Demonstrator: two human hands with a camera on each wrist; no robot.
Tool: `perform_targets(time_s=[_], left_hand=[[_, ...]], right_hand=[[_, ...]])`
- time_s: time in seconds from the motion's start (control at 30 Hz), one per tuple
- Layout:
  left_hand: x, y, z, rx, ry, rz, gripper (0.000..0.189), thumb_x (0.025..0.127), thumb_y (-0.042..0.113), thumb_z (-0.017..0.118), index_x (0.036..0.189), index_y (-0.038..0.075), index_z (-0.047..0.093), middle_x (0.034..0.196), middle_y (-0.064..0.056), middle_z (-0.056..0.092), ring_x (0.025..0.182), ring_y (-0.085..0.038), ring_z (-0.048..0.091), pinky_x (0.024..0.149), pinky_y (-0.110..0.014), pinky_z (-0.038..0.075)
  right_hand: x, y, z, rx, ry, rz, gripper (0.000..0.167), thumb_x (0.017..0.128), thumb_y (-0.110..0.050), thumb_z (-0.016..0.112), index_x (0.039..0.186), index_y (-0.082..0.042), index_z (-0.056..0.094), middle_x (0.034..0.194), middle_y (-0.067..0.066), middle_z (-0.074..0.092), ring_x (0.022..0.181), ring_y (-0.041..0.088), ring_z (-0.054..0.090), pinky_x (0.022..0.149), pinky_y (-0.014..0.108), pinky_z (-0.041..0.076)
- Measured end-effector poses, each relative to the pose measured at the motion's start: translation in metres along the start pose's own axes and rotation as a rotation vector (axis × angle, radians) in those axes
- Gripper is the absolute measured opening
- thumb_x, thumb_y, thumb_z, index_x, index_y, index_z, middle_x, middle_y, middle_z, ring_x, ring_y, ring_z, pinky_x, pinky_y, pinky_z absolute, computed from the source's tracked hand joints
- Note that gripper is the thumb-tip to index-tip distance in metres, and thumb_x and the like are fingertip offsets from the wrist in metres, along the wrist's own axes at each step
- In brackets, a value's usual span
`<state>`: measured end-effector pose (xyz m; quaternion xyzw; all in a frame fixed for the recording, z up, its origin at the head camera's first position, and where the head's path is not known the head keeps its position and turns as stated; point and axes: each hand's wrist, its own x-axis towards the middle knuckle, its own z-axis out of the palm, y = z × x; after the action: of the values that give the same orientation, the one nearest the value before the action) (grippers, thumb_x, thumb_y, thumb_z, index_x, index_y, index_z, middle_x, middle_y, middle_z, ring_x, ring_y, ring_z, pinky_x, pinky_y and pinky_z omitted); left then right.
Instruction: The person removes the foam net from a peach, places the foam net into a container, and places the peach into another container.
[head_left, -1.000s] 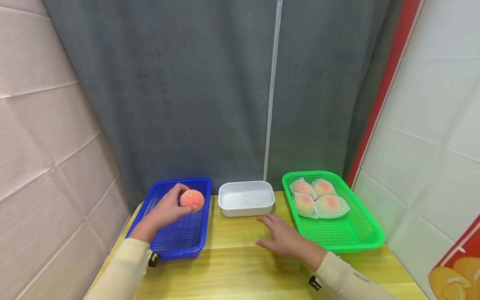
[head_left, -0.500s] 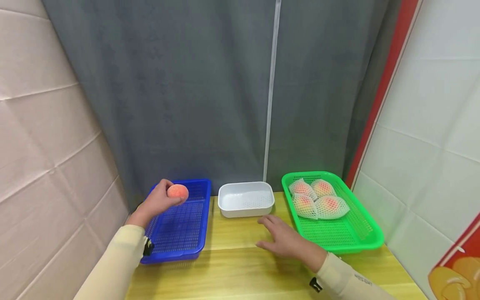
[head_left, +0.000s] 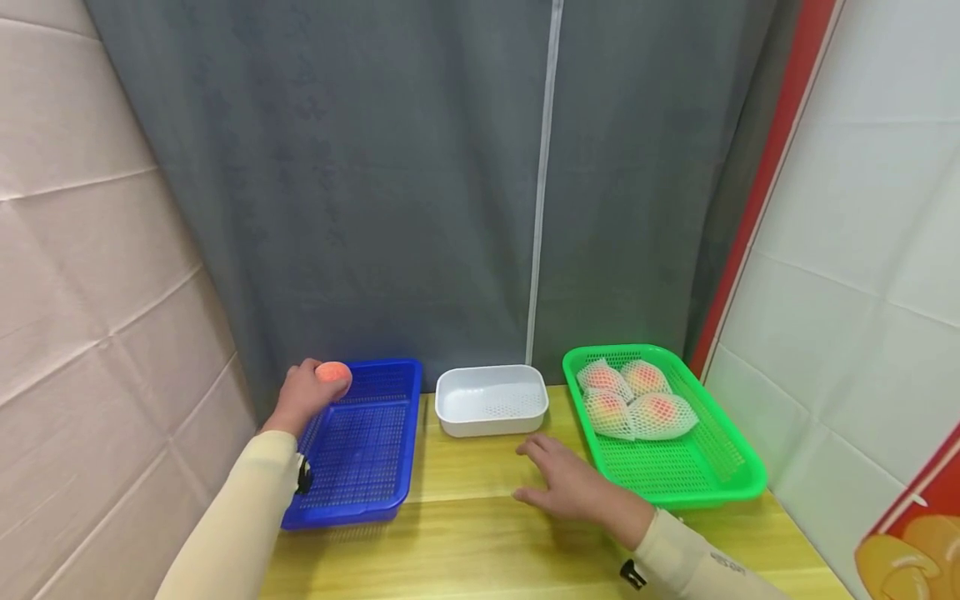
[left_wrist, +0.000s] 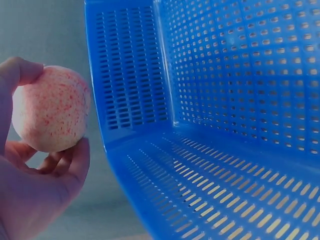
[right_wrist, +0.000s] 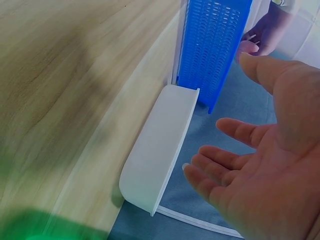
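Left wrist view shows me a round peach (left_wrist: 52,111), cream mottled with pinkish-red specks, gripped by the left hand (left_wrist: 36,187). I see the right hand (head_left: 568,483) relaxed, unclenched.

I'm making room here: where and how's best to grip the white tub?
Probably at the near rim of the white tub, right hand coming from the front: the tub stands upright and open-topped, and that side faces the hand.

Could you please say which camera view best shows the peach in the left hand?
The left wrist view: the peach appears large, its speckled skin clear in the left hand. The head view shows it small, partly covered by the hand; the right wrist view, only a small, partly hidden bit.
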<state>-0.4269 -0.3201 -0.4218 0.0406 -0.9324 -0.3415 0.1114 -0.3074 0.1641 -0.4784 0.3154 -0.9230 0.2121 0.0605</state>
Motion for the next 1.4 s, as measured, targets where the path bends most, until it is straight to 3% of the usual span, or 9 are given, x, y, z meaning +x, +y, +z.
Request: perform_targets(time_s=[0.3, 0.5, 0.73, 1.1, 1.4], left_hand=[[0.010, -0.003, 0.006, 0.002, 0.002, -0.054, 0.082, 0.100, 0.044, 0.072, 0.149, -0.016, 0.043, 0.140, -0.042, 0.048, 0.125, -0.058, 0.054, 0.105, -0.070, 0.051], [0.025, -0.016, 0.017, 0.106, -0.007, -0.056, 0.083, 0.094, 0.042, 0.076, 0.145, -0.018, 0.048, 0.138, -0.045, 0.057, 0.124, -0.061, 0.058, 0.106, -0.071, 0.049], [0.038, -0.027, 0.023, 0.248, -0.012, -0.019, 0.077, 0.087, 0.038, 0.078, 0.130, -0.021, 0.053, 0.125, -0.047, 0.061, 0.115, -0.064, 0.062, 0.097, -0.071, 0.052], [0.038, -0.029, 0.030, 0.373, -0.050, -0.020, 0.067, 0.087, 0.032, 0.070, 0.124, -0.024, 0.059, 0.121, -0.049, 0.054, 0.107, -0.066, 0.063, 0.090, -0.071, 0.056], [0.036, -0.031, 0.041, 0.392, -0.070, -0.015, 0.060, 0.095, 0.028, 0.065, 0.126, -0.023, 0.058, 0.126, -0.048, 0.054, 0.119, -0.070, 0.057, 0.097, -0.075, 0.052]], right_hand=[[-0.007, -0.001, 0.001, -0.010, -0.004, 0.001, 0.056, 0.099, -0.039, 0.084, 0.138, -0.004, 0.064, 0.142, 0.014, 0.062, 0.129, 0.036, 0.064, 0.109, 0.056, 0.055], [-0.008, -0.001, 0.000, -0.008, 0.004, -0.002, 0.050, 0.099, -0.035, 0.085, 0.135, -0.006, 0.065, 0.138, 0.010, 0.062, 0.126, 0.032, 0.064, 0.107, 0.054, 0.056], [-0.010, -0.002, -0.001, -0.014, 0.016, -0.022, 0.048, 0.099, -0.034, 0.085, 0.131, -0.004, 0.067, 0.134, 0.009, 0.063, 0.122, 0.032, 0.065, 0.104, 0.052, 0.057], [-0.009, -0.003, -0.001, -0.026, -0.008, -0.003, 0.044, 0.100, -0.038, 0.084, 0.130, -0.010, 0.068, 0.139, 0.010, 0.063, 0.128, 0.031, 0.063, 0.107, 0.051, 0.056], [-0.008, -0.007, -0.006, -0.016, -0.046, -0.010, 0.046, 0.102, -0.040, 0.081, 0.132, -0.008, 0.068, 0.142, 0.013, 0.062, 0.130, 0.033, 0.064, 0.110, 0.051, 0.055]])
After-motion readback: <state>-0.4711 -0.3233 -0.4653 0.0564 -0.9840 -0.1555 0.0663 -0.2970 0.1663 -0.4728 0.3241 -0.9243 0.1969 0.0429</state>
